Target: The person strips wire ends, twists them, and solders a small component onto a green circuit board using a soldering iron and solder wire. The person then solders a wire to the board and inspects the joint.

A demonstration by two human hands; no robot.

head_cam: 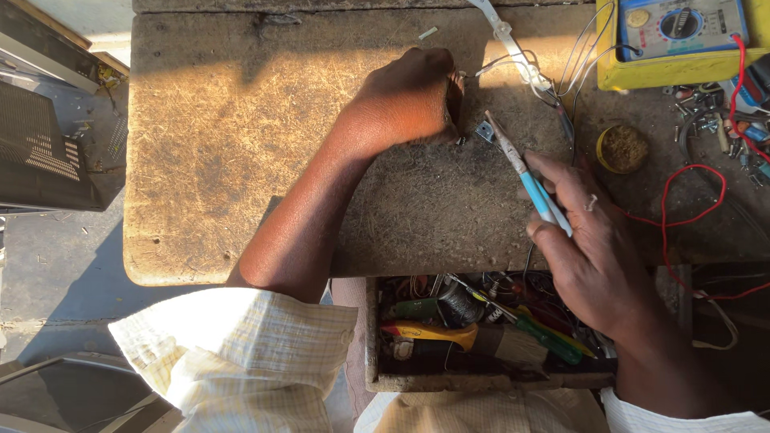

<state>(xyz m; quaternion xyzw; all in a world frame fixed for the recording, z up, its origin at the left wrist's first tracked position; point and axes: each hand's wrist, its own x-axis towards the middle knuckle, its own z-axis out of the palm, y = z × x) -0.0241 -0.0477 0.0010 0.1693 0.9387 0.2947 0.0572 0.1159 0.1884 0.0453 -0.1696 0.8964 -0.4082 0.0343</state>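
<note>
Pinning small metal part [484,131] to worn wooden bench [208,160], left hand [405,100] clenched beside it (steadies work). Right hand [589,240] grasps soldering iron [525,172] pen-style, tip near part for fine ctrl.

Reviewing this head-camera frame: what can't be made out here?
- What the left hand pinches: hidden behind its own fingers.
- The small metal part by the soldering iron tip: too small to identify.
- The yellow multimeter: cut off by the top and right edges.
- Tools in the open drawer: partly hidden by the right hand and deep shadow.
- Loose bits at the right edge: too small to sort.
</note>
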